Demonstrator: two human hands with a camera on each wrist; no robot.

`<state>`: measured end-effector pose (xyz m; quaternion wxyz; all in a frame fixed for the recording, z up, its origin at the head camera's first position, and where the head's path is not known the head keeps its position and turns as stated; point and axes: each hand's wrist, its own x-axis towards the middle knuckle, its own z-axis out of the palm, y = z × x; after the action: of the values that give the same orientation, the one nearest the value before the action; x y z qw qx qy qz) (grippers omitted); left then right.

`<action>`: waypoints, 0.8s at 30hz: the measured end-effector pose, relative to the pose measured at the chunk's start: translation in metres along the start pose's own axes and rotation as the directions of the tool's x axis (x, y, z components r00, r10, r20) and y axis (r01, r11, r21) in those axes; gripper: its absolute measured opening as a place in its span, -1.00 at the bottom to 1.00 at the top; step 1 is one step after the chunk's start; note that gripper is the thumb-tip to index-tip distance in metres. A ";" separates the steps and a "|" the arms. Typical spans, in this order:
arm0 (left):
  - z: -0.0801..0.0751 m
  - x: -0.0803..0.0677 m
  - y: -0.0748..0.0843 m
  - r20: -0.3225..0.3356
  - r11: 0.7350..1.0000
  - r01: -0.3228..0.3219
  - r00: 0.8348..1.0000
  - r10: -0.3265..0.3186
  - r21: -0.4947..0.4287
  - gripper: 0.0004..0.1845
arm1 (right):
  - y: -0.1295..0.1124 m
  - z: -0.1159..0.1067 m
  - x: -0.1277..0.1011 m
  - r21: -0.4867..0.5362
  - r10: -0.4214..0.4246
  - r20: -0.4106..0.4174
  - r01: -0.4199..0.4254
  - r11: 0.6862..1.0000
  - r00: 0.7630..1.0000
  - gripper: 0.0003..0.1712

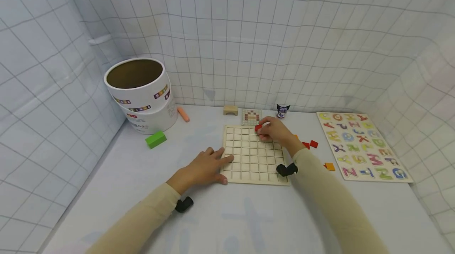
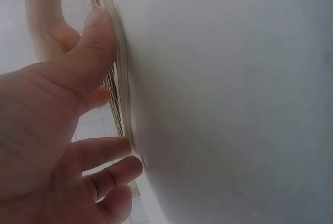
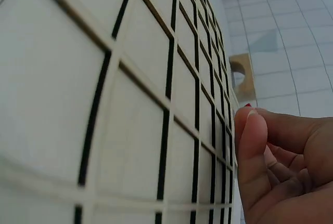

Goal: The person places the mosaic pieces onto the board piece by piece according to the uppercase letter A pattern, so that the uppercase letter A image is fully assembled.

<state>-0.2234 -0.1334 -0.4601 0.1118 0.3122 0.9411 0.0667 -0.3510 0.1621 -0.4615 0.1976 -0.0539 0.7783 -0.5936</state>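
A wooden grid board (image 1: 245,163) with square cells lies on the white table. My left hand (image 1: 206,167) rests on its left edge, thumb and fingers spread; in the left wrist view the thumb and fingertips touch the board's rim (image 2: 122,78). Over the far edge of the board, my right hand (image 1: 273,130) pinches a small red square tile (image 1: 258,128) between thumb and fingers. Only a sliver of that tile (image 3: 248,105) shows in the right wrist view. Just behind the board lies a pattern card (image 1: 252,117) with a coloured grid picture.
Loose red tiles (image 1: 314,143) and orange tiles (image 1: 330,166) lie right of the board, beside an alphabet puzzle board (image 1: 369,147). A wooden arch block (image 1: 230,110) and a small figurine (image 1: 282,111) stand behind. At left are a white bucket (image 1: 142,104), green block (image 1: 155,139) and orange stick (image 1: 183,114).
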 end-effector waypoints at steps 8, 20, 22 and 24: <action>0.002 0.002 -0.001 0.010 1.000 0.009 1.000 -0.009 -0.014 -0.11 | -0.001 0.022 0.009 -0.454 -0.077 -0.042 0.050 0.890 0.996 -0.62; 0.001 0.001 -0.001 -0.005 1.000 0.009 1.000 -0.010 -0.008 -0.09 | -0.007 0.027 0.010 -0.530 -0.084 -0.103 0.017 0.848 0.991 -0.64; 0.001 0.001 0.000 -0.009 1.000 0.010 1.000 -0.010 -0.004 -0.09 | -0.007 0.023 0.005 -0.534 -0.105 -0.103 0.034 0.845 0.989 -0.61; 0.001 0.000 0.000 -0.013 1.000 0.007 1.000 -0.007 -0.001 -0.10 | -0.005 0.013 -0.003 -0.522 -0.122 -0.117 0.043 0.852 0.986 -0.57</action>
<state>-0.2231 -0.1328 -0.4612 0.1059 0.3083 0.9429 0.0688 -0.3438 0.1496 -0.4593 0.0925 -0.0949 0.9184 -0.3729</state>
